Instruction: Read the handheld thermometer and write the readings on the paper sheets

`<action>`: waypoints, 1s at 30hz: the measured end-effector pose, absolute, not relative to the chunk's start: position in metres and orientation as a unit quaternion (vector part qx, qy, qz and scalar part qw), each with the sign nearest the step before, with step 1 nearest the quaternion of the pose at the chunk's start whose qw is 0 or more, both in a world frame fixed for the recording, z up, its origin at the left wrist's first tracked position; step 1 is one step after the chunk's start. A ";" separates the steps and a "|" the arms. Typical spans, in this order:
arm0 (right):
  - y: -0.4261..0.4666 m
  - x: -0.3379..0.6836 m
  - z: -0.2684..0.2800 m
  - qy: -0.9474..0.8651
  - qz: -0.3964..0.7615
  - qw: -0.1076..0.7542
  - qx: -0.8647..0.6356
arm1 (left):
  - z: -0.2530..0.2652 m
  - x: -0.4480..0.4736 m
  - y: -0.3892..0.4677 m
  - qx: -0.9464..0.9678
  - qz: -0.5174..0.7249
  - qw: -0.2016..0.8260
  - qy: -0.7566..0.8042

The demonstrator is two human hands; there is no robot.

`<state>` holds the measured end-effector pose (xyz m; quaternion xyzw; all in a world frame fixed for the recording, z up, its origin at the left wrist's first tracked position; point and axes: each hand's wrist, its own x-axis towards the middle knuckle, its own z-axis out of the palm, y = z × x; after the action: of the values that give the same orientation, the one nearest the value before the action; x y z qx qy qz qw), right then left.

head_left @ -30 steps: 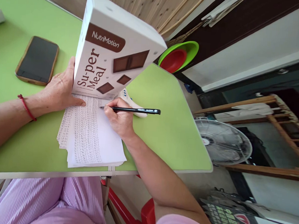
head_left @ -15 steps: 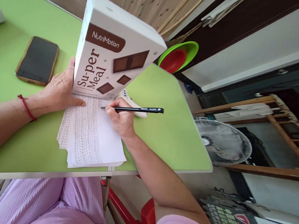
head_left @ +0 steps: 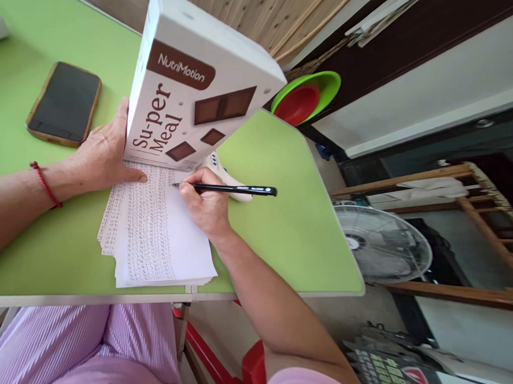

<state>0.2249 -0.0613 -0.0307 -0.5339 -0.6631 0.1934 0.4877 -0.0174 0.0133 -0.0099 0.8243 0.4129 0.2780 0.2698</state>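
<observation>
In the head view, my right hand (head_left: 206,203) sits just left of frame centre, fingers pinched closed around a black pen (head_left: 228,188). The pen lies nearly level, its tip pointing left and touching the top sheet of a stack of papers (head_left: 158,232), its capped end reaching right over a white remote-like device (head_left: 223,175) that lies on the green counter (head_left: 281,216).

My left hand (head_left: 100,153) rests at middle left, fingers stretched out flat and gripping nothing. Its fingertips press on the upper edge of the papers, and its far side lies against a white box (head_left: 193,84) printed "NutriMotion Su-per Meal". The box stands at upper centre, touching the top of the papers and tilted towards the right of the frame. A red cord (head_left: 46,184) circles the left wrist.

The papers are covered in columns of small handwriting and lie at lower centre, close to the near edge of the counter. A dark phone (head_left: 64,104) lies face up at upper left, near the left hand but apart from it. Right of the box, stacked green and red bowls (head_left: 306,96) show beyond the counter, and a fan (head_left: 381,243) stands at right.
</observation>
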 end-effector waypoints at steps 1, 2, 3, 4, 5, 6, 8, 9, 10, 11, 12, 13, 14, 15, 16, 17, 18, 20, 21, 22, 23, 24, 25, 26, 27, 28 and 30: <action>-0.062 0.225 -0.031 -0.664 0.194 0.485 -0.535 | -0.010 -0.017 0.013 0.824 0.281 0.270 0.411; -0.062 0.225 -0.031 -0.665 0.195 0.482 -0.536 | -0.011 -0.018 0.014 0.824 0.284 0.270 0.409; -0.062 0.226 -0.030 -0.665 0.195 0.481 -0.537 | -0.012 -0.018 0.014 0.825 0.287 0.269 0.406; -0.062 0.226 -0.030 -0.665 0.194 0.481 -0.537 | -0.013 -0.019 0.015 0.825 0.290 0.267 0.404; -0.062 0.226 -0.030 -0.665 0.193 0.482 -0.537 | -0.014 -0.019 0.015 0.826 0.292 0.265 0.402; -0.062 0.226 -0.031 -0.665 0.193 0.483 -0.536 | -0.014 -0.020 0.015 0.827 0.294 0.263 0.401; -0.062 0.226 -0.031 -0.660 0.195 0.488 -0.536 | -0.015 -0.020 0.015 0.828 0.297 0.261 0.398; -0.061 0.227 -0.031 -0.656 0.197 0.493 -0.537 | -0.014 -0.020 0.015 0.828 0.296 0.261 0.398; -0.061 0.227 -0.032 -0.651 0.199 0.497 -0.538 | -0.013 -0.019 0.015 0.827 0.295 0.261 0.401; -0.061 0.227 -0.032 -0.645 0.199 0.502 -0.541 | -0.012 -0.019 0.014 0.826 0.292 0.262 0.405; -0.061 0.227 -0.033 -0.639 0.199 0.507 -0.543 | -0.011 -0.018 0.013 0.824 0.288 0.262 0.411; -0.060 0.228 -0.034 -0.636 0.199 0.511 -0.543 | -0.010 -0.017 0.013 0.823 0.285 0.262 0.417; -0.060 0.228 -0.034 -0.634 0.197 0.513 -0.543 | -0.009 -0.017 0.013 0.821 0.282 0.262 0.421; -0.060 0.228 -0.035 -0.635 0.195 0.514 -0.543 | -0.009 -0.017 0.012 0.821 0.282 0.262 0.423; -0.059 0.228 -0.035 -0.637 0.193 0.514 -0.541 | -0.009 -0.017 0.012 0.821 0.283 0.263 0.421; -0.059 0.229 -0.036 -0.640 0.192 0.512 -0.540 | -0.009 -0.017 0.013 0.822 0.285 0.264 0.417; -0.059 0.229 -0.036 -0.643 0.190 0.511 -0.538 | -0.010 -0.017 0.013 0.822 0.288 0.265 0.413; -0.059 0.228 -0.036 -0.646 0.189 0.509 -0.536 | -0.011 -0.018 0.014 0.823 0.292 0.267 0.408; -0.059 0.228 -0.036 -0.646 0.191 0.509 -0.536 | -0.012 -0.018 0.014 0.823 0.291 0.267 0.409; -0.059 0.228 -0.036 -0.646 0.193 0.508 -0.536 | -0.011 -0.018 0.014 0.822 0.289 0.267 0.411; -0.060 0.228 -0.036 -0.645 0.196 0.507 -0.538 | -0.011 -0.017 0.014 0.821 0.285 0.268 0.415; -0.060 0.228 -0.035 -0.644 0.197 0.504 -0.540 | -0.010 -0.017 0.013 0.821 0.280 0.268 0.420; -0.060 0.228 -0.035 -0.644 0.198 0.502 -0.542 | -0.009 -0.016 0.013 0.819 0.275 0.270 0.424; -0.060 0.228 -0.035 -0.643 0.198 0.500 -0.545 | -0.007 -0.016 0.012 0.818 0.271 0.271 0.429; -0.060 0.228 -0.034 -0.642 0.197 0.499 -0.547 | -0.006 -0.015 0.012 0.817 0.268 0.273 0.432; -0.060 0.227 -0.034 -0.640 0.197 0.499 -0.549 | -0.006 -0.014 0.012 0.815 0.267 0.273 0.435; -0.060 0.227 -0.033 -0.634 0.196 0.503 -0.553 | -0.006 -0.014 0.011 0.814 0.268 0.273 0.438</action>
<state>0.2266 -0.0597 -0.0328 -0.5534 -0.6343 0.1956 0.5032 -0.0142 0.0115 -0.0062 0.8138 0.4378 0.2679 0.2726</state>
